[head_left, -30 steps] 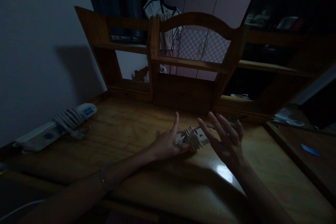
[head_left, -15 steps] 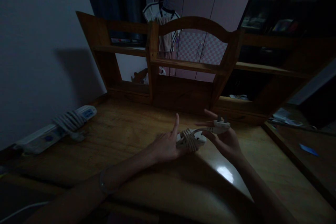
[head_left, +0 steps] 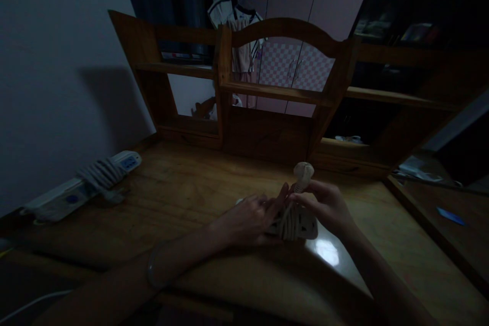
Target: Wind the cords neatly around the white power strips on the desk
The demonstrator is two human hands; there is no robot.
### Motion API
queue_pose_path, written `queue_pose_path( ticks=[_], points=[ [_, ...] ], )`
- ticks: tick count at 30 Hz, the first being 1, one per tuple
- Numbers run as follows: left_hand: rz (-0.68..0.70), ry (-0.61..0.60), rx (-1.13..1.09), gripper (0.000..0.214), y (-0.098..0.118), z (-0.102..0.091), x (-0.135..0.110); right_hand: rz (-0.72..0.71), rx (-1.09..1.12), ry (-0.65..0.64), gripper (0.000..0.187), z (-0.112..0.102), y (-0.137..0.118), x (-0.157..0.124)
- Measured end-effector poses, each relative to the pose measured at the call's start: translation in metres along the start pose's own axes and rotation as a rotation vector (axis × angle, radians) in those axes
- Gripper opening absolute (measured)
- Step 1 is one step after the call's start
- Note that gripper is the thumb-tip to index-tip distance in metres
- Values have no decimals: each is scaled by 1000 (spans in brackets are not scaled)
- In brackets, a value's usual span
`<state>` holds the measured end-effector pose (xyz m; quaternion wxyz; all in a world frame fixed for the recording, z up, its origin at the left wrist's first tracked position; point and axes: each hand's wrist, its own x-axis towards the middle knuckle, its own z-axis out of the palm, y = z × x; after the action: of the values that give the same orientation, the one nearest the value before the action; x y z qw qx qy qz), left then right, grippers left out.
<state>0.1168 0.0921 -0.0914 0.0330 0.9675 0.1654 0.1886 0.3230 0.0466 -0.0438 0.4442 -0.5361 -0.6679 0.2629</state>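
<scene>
A white power strip (head_left: 308, 225) is held just over the desk, its pale cord (head_left: 290, 224) wound several times round the middle. My left hand (head_left: 250, 218) is closed over the strip's left part, with fingertips reaching to the cord. My right hand (head_left: 324, 202) pinches the cord close below the plug (head_left: 304, 170), which points upward. The fingers of both hands meet near the top of the windings. Part of the strip is hidden under my left hand.
Another power strip (head_left: 53, 202) with its cord wrapped round it lies at the left by the wall. A wooden shelf unit (head_left: 267, 135) stands along the desk's far edge. A blue item (head_left: 451, 215) rests at the right, past the desk's raised edge.
My right hand has moved left and pinched the cord below the plug, which now points up. My left thumb has come down onto the cord. The strip has shifted slightly right and down.
</scene>
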Motion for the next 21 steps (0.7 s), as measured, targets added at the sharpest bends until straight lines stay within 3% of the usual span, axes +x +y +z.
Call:
queue_pose_path(
  ticks=[4, 11, 18, 21],
  points=[
    [45, 9, 94, 109, 1, 1, 0, 167, 48, -52, 25, -3, 2, 4],
    [334, 74, 206, 80, 5, 8, -2, 322, 265, -272, 23, -2, 10, 9],
    [245, 227, 205, 73, 5, 1, -3, 559, 528, -240, 29, -5, 16, 9],
    [248, 243, 215, 74, 4, 0, -3, 575, 590, -292, 31, -3, 23, 9]
  ],
)
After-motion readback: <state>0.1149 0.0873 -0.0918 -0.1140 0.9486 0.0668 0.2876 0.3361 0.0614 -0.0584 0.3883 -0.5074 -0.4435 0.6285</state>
